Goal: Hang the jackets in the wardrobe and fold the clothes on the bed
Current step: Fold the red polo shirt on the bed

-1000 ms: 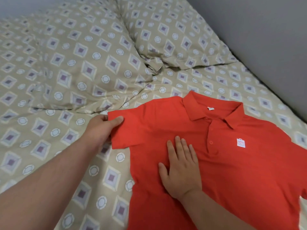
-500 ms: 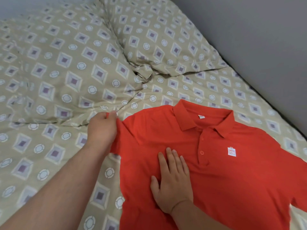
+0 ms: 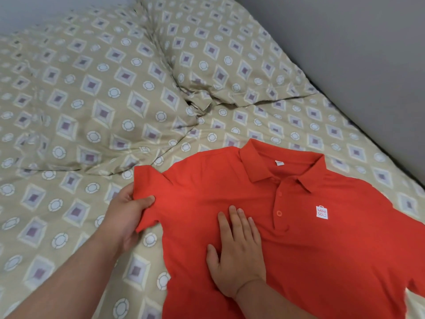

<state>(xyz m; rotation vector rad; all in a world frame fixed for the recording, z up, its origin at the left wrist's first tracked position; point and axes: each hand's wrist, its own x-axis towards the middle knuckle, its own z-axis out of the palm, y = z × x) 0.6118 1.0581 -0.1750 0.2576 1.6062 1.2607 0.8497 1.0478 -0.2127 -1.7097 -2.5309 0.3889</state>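
A red polo shirt (image 3: 322, 249) lies face up on the bed (image 3: 69, 203), collar toward the pillows, with a small white logo on the chest. My left hand (image 3: 128, 215) pinches the shirt's left sleeve (image 3: 147, 192) between thumb and fingers, and the sleeve is lifted and partly turned inward. My right hand (image 3: 236, 256) lies flat on the shirt's chest, fingers straight and pressing the cloth down. The shirt's right sleeve and its hem run out of the view.
Two pillows (image 3: 92, 100) in the same beige diamond-patterned cloth lie at the head of the bed. A grey wall (image 3: 356, 54) runs along the bed's right side.
My left hand has drawn the sleeve up and inward over the shirt, with the thumb now on top of the cloth. My right hand stays pressed on the chest.
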